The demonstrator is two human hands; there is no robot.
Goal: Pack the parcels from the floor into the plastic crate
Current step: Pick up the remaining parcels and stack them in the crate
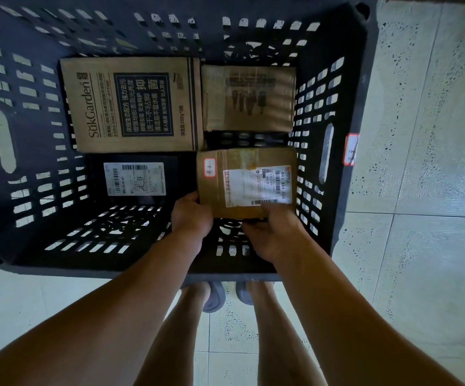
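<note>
A large dark blue plastic crate (345,79) with slotted walls fills the upper view. Inside it, both hands hold a brown cardboard parcel (246,165) with a white shipping label, low at the right side. My left hand (191,215) grips its near left corner. My right hand (270,232) grips its near edge, thumb on top. On the crate's bottom lie a big printed carton (131,104) at the far left, a plain brown box (249,97) at the far right, and a black parcel (135,179) with a white label at the near left.
The crate stands on a pale tiled floor (426,190). A red-edged tag (351,149) is stuck on its right rim. My legs and dark slippers (214,298) are just below the crate's near wall. The crate's near bottom (109,229) shows bare slots.
</note>
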